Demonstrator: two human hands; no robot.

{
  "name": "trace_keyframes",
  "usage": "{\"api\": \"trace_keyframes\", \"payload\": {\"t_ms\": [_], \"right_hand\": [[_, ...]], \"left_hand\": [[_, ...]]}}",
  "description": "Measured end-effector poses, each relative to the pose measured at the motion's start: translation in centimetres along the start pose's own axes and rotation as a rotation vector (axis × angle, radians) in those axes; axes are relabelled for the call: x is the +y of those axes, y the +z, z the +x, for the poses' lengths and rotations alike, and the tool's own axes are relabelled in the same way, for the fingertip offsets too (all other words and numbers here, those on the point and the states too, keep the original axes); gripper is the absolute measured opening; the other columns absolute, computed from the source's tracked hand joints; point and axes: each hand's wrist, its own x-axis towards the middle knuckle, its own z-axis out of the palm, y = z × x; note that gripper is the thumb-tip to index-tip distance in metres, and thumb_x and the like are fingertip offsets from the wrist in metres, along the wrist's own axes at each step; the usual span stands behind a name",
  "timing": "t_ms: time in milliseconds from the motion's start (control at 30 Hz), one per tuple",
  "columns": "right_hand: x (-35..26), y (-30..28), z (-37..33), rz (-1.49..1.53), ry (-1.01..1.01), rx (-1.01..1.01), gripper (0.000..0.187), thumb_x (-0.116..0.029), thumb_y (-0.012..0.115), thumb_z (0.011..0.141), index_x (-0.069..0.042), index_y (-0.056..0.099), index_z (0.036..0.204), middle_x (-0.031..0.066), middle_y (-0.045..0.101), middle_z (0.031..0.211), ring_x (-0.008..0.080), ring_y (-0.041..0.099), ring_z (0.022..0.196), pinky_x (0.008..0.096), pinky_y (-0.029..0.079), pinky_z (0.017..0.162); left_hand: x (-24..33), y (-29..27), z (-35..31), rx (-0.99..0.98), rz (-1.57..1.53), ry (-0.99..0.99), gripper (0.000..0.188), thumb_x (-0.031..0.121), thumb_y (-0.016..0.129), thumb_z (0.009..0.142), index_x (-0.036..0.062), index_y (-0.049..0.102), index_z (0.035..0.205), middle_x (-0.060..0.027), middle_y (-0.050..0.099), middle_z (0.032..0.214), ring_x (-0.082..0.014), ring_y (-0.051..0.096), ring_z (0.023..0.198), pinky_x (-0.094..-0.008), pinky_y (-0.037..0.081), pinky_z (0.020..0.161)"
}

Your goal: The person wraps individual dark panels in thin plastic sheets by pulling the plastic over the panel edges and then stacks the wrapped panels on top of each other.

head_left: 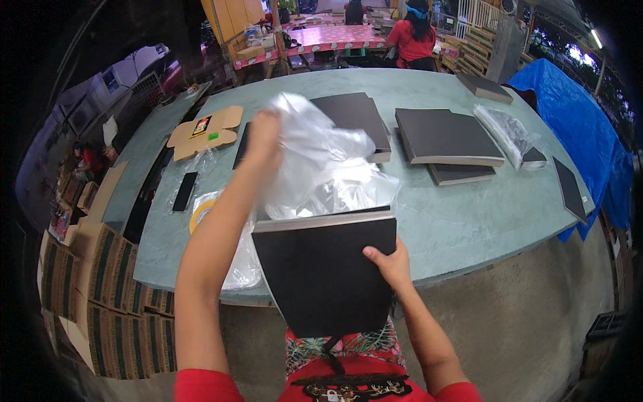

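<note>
Upright at the table's near edge stands a thick black-covered book [325, 278], its pale page edges facing up. My right hand [390, 264] grips its right side, the thumb on the front cover and the fingers behind, out of sight. Up and to the left, my left hand [263, 137], a little blurred, is closed on a clear plastic bag [315, 151]. The crumpled bag hangs down behind the book's upper edge; whether it touches the book I cannot tell. Behind the bag lies another dark book [355, 117], partly covered.
On the green-grey table [469, 234] lie stacked black books [445, 134], a plastic-wrapped pack [502, 134], a flattened cardboard box [207, 130], a phone [185, 191] and a yellow tape roll [201, 213]. Stacked cartons [120, 288] stand at left; a person [412, 40] is beyond the table.
</note>
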Motion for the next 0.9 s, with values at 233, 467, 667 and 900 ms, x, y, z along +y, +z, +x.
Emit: {"api": "trace_keyframes", "payload": {"t_ms": [233, 467, 667, 900], "right_hand": [[-1.3, -0.3, -0.6, -0.027, -0.016, -0.025, 0.058, -0.031, 0.075, 0.061, 0.003, 0.048, 0.100, 0.0123, 0.058, 0.089, 0.0184, 0.056, 0.081, 0.0301, 0.044, 0.073], [-6.5, 1.7, -3.0, -0.440, -0.810, 0.066, 0.059, -0.021, 0.072, 0.063, 0.001, 0.043, 0.109, 0.0186, 0.051, 0.101, 0.0290, 0.050, 0.095, 0.0355, 0.039, 0.084], [-4.0, 3.7, -7.3, 0.124, 0.354, -1.030, 0.050, -0.014, 0.068, 0.069, 0.001, 0.045, 0.109, 0.0094, 0.057, 0.093, 0.0152, 0.054, 0.086, 0.0272, 0.042, 0.077], [-1.8, -0.4, -8.1, 0.051, 0.092, -0.956, 0.059, -0.014, 0.073, 0.063, 0.003, 0.045, 0.112, 0.0068, 0.054, 0.102, 0.0124, 0.050, 0.093, 0.0279, 0.040, 0.081]], "left_hand": [[3.0, -13.3, -18.3, -0.011, 1.135, 1.061, 0.017, 0.016, 0.050, 0.075, 0.0049, 0.052, 0.088, -0.0120, 0.053, 0.079, -0.0230, 0.050, 0.074, -0.0359, 0.042, 0.065], [-8.3, -17.3, -31.2, -1.230, 1.418, -0.292, 0.018, 0.019, 0.047, 0.074, 0.0053, 0.053, 0.085, -0.0202, 0.059, 0.075, -0.0357, 0.058, 0.074, -0.0433, 0.046, 0.066], [-7.0, -12.4, -24.5, -0.334, 0.590, -0.248, 0.035, 0.024, 0.040, 0.084, -0.0074, 0.054, 0.074, -0.0100, 0.055, 0.061, -0.0173, 0.054, 0.057, -0.0330, 0.041, 0.052], [-8.2, -10.8, -24.0, -0.154, -0.050, -0.609, 0.028, 0.024, 0.045, 0.084, -0.0032, 0.053, 0.088, -0.0104, 0.058, 0.082, -0.0175, 0.058, 0.071, -0.0314, 0.049, 0.060]]}}
